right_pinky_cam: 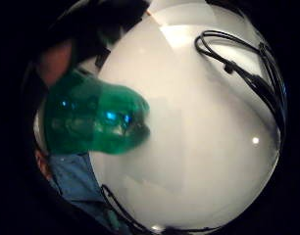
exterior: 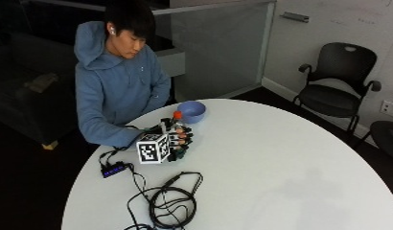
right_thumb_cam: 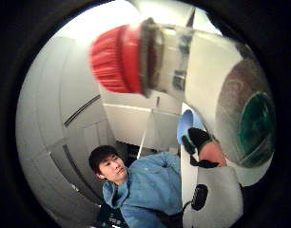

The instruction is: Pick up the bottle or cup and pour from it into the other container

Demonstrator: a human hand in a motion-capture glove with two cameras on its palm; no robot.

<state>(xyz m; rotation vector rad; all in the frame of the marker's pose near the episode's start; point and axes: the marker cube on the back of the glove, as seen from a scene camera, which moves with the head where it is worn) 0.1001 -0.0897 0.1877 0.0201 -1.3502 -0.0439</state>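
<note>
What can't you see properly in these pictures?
- Bottle body: outside view, hidden by the gloved right hand round it; only the red cap shows.
- What is in the bottle: no view shows it.
- Inside of the blue bowl: outside view, too small to tell.
- Other hand: hidden everywhere.

A round white table [exterior: 279,163] stood in the room. A black chair [exterior: 337,88] waited beyond the table by the wall, a glass partition [exterior: 215,48] rose behind the table, and a wall socket [exterior: 390,108] sat near the chair.

Gloved hand [exterior: 174,142] around red-capped bottle [exterior: 177,120] near blue bowl [exterior: 191,111]
</note>
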